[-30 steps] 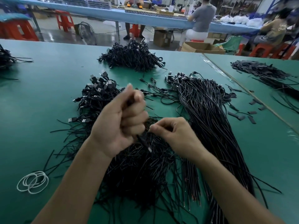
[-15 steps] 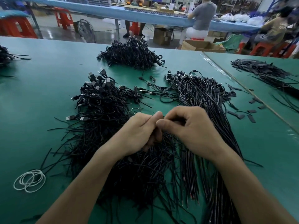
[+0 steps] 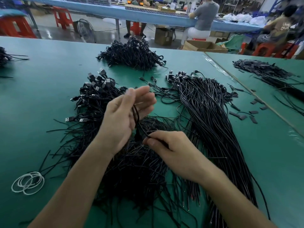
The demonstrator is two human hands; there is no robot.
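**Black cable strung between two hands**

The left hand [image 3: 122,117] is raised above the near pile of cables [image 3: 136,171], fingers almost straight and loosely spread. A loop of black cable [image 3: 136,115] lies against its palm. The right hand [image 3: 174,150], lower and nearer, pinches that cable between thumb and forefinger, its other fingers curled. White rubber bands [image 3: 28,182] lie near left on the green table [image 3: 41,99].

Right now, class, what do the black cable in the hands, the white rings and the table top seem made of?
The black cable: flexible plastic or rubber sheath, slightly glossy; it bends in soft loops. The white rings: probably elastic bands, matt; thin, limp, overlapping circles. The table top: green mat, perhaps rubber or vinyl, satin; smooth with soft reflections.
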